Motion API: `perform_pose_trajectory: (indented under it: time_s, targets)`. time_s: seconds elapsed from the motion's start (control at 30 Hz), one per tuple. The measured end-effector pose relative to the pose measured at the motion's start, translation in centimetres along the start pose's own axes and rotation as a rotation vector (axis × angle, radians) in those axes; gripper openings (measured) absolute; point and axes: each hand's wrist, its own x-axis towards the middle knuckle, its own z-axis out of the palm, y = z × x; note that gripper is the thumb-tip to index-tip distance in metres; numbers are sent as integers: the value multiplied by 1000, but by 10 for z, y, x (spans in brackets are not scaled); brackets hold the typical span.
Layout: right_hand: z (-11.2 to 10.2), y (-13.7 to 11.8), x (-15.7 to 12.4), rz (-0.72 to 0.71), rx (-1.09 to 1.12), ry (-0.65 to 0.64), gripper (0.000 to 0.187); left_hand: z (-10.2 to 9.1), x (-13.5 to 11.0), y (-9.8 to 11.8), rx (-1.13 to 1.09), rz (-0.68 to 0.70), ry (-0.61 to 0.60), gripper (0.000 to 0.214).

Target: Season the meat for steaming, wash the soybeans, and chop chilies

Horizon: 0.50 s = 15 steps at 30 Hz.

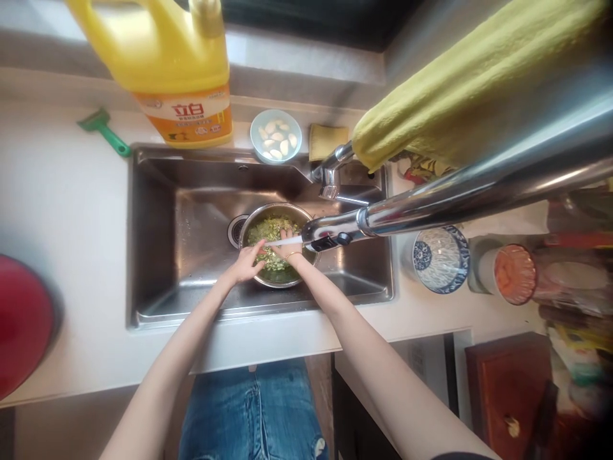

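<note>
A round metal basin (244, 279) stands in the stainless steel sink (201, 268), filled with water and chopped green vegetables (272, 259). Over the basin's left rim reaches my left hand (248, 263), its thumb and fingers apart and nothing in its grip. My right hand (289, 245), with a thin ring-like band at the wrist, dips in among the vegetables with its fingers stretched out; their tips are partly hidden. From the chrome faucet (330, 229) a stream of water (282, 241) runs across between my hands into the basin.
Behind the sink stand a yellow detergent jug (184, 96), a bowl of garlic cloves (276, 135) and a yellow sponge (328, 140). A green peeler (108, 131) lies left. Yellow cloth (431, 96) drapes over the faucet pipe. Patterned bowl (440, 260) sits right, red round object (23, 326) left.
</note>
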Motion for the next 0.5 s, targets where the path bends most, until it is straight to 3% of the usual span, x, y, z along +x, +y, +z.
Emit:
perform_pose_trajectory:
  time_s: [0.13,0.23,0.3,0.37,0.5]
  targets:
    - [26,-2,-28,-50,30,-126,62,0,0,0,-1,4,-2,71]
    - [38,-17,-35,-226,50,-209,37,1,0,-1,3,5,-4,71]
    - [39,-29,-29,-304,62,-232,28,1,0,-1,8,5,-6,72]
    - [34,-36,-20,-338,62,-229,30,2,0,-2,9,6,-3,73]
    - [17,-37,-3,-285,35,-158,37,3,-1,-2,-15,16,11,73]
